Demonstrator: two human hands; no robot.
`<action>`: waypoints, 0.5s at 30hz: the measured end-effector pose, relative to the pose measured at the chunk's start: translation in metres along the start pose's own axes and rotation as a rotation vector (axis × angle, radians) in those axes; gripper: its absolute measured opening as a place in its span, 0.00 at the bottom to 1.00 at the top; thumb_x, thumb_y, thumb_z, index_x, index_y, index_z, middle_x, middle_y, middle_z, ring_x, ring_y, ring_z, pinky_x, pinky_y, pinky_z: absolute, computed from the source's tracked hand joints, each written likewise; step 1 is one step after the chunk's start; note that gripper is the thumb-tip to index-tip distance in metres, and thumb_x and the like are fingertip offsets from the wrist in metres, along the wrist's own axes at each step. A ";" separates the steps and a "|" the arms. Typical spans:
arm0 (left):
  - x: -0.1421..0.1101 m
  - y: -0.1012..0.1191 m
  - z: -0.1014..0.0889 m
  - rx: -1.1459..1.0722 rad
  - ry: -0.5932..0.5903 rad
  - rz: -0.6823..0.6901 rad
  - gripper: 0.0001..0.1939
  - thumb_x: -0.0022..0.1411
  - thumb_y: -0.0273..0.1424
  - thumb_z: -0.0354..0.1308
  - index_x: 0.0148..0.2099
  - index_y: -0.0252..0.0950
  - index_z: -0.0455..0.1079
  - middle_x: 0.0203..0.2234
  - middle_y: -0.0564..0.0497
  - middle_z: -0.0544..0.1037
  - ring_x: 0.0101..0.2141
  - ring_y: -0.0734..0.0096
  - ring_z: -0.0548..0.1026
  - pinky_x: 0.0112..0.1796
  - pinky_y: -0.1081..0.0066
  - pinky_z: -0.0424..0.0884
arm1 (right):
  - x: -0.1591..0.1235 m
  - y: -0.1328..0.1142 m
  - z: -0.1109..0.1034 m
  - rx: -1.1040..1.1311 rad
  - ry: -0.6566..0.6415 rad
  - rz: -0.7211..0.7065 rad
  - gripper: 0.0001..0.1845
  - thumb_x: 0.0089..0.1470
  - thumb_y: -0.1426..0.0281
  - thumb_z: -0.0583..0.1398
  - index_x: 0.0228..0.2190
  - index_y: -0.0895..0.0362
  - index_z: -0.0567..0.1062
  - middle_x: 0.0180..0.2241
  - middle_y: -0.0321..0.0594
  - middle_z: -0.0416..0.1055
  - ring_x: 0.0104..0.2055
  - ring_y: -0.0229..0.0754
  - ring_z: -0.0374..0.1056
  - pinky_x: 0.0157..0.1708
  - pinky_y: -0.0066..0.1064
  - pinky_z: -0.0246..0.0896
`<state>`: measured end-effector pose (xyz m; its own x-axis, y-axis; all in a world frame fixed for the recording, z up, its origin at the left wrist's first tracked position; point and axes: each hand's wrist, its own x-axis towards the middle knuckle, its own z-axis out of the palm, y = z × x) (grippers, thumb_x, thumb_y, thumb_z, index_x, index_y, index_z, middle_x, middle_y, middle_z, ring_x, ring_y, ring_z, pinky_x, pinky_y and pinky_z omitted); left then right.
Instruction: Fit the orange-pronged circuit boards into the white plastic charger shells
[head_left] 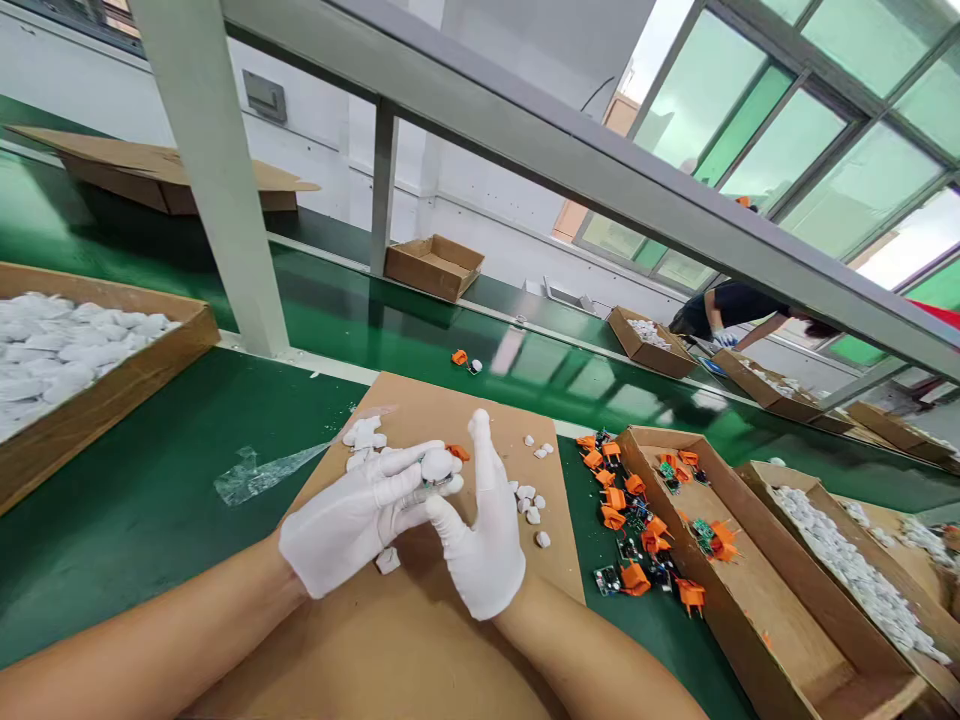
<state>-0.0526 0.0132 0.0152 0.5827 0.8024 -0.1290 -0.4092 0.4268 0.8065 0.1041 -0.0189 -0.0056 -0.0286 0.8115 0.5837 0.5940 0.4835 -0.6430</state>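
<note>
My left hand (367, 505), in a white glove, has its fingers closed around a small assembly (437, 465): a white rounded piece with a thin green edge like a circuit board beneath it. An orange part (457, 453) shows just behind it, between the hands; whether it is joined to the assembly I cannot tell. Beside it, my right hand (484, 530), also gloved, has its fingers stretched upward and the thumb apart, the thumb tip close to the left fingertips. Both hands are over a brown cardboard sheet (420, 640). White pieces (364, 435) lie left of them and smaller white pieces (527, 500) lie right.
Orange plug parts with circuit boards (615, 497) are heaped right of the sheet, beside a long cardboard box (795, 610). A box of white pieces (105, 440) stands left, near a clear plastic bag (262, 475). A grey metal frame (210, 180) crosses ahead. A co-worker (731, 310) bends over boxes.
</note>
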 end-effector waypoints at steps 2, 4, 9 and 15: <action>0.000 0.001 0.002 -0.030 -0.009 -0.005 0.08 0.68 0.35 0.59 0.46 0.41 0.76 0.43 0.49 0.74 0.47 0.68 0.72 0.47 0.74 0.74 | -0.003 -0.001 0.003 -0.113 0.029 -0.069 0.39 0.68 0.52 0.52 0.71 0.50 0.43 0.72 0.47 0.49 0.73 0.51 0.48 0.66 0.53 0.56; 0.000 0.002 0.004 -0.060 -0.004 -0.004 0.07 0.67 0.33 0.61 0.46 0.40 0.77 0.43 0.48 0.75 0.45 0.68 0.74 0.47 0.72 0.74 | -0.003 0.001 0.004 -0.203 0.054 -0.183 0.35 0.70 0.60 0.51 0.71 0.51 0.45 0.71 0.48 0.51 0.73 0.49 0.49 0.68 0.54 0.53; -0.001 -0.002 0.000 -0.030 -0.025 0.032 0.07 0.67 0.34 0.60 0.45 0.41 0.77 0.42 0.48 0.75 0.43 0.66 0.74 0.46 0.69 0.75 | 0.004 0.007 0.001 -0.306 0.097 -0.317 0.32 0.69 0.66 0.53 0.70 0.50 0.50 0.66 0.48 0.62 0.70 0.49 0.55 0.68 0.57 0.48; 0.000 -0.011 -0.006 -0.011 -0.077 0.023 0.07 0.67 0.37 0.60 0.40 0.40 0.76 0.38 0.50 0.71 0.40 0.71 0.70 0.42 0.73 0.74 | 0.010 0.002 -0.007 0.019 0.043 -0.296 0.29 0.67 0.62 0.58 0.66 0.48 0.62 0.63 0.43 0.67 0.68 0.45 0.60 0.67 0.47 0.55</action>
<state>-0.0523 0.0109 0.0024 0.6252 0.7777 -0.0648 -0.4309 0.4132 0.8022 0.1111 -0.0123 0.0023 -0.1640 0.6203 0.7670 0.5500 0.7030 -0.4509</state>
